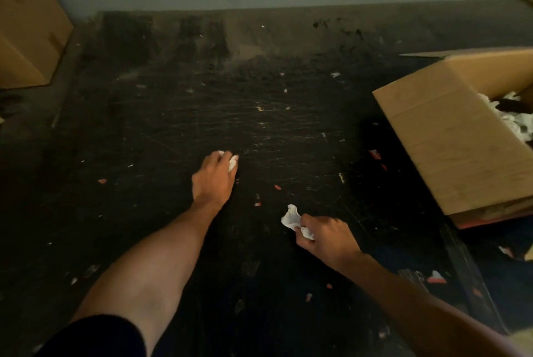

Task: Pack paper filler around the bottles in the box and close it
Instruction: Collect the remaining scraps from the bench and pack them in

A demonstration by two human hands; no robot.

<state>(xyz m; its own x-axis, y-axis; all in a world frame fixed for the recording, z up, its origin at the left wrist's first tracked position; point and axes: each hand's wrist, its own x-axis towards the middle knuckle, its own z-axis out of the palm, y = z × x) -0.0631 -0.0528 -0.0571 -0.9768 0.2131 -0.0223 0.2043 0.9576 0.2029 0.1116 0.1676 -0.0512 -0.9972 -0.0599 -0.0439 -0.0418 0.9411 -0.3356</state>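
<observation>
Head view: box point(461, 137) cut off right, white filler point(513, 120) partly visible.

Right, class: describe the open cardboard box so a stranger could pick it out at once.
Start at the dark, scratched work surface and look to its right edge. There sits the open cardboard box, flaps up, with white paper filler showing inside. The other cardboard box, at far left, shows no filler.

open box point(455, 140), white filler point(516, 120) inside
</observation>
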